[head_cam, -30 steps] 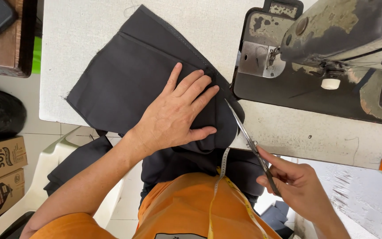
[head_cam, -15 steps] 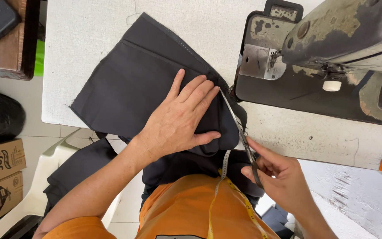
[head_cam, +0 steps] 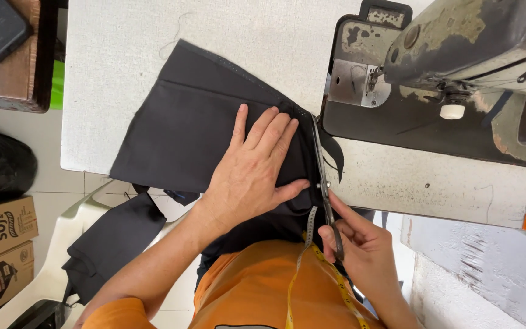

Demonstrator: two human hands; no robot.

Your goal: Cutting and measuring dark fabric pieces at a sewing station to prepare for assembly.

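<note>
From the head cam, our left hand is pressed flat, fingers spread, on the black fabric lying on the white counter. Our right hand, at 5 o'clock from it, is closed around the scissors, blades along the fabric's right edge, sewing machine at 2 o'clock.
</note>
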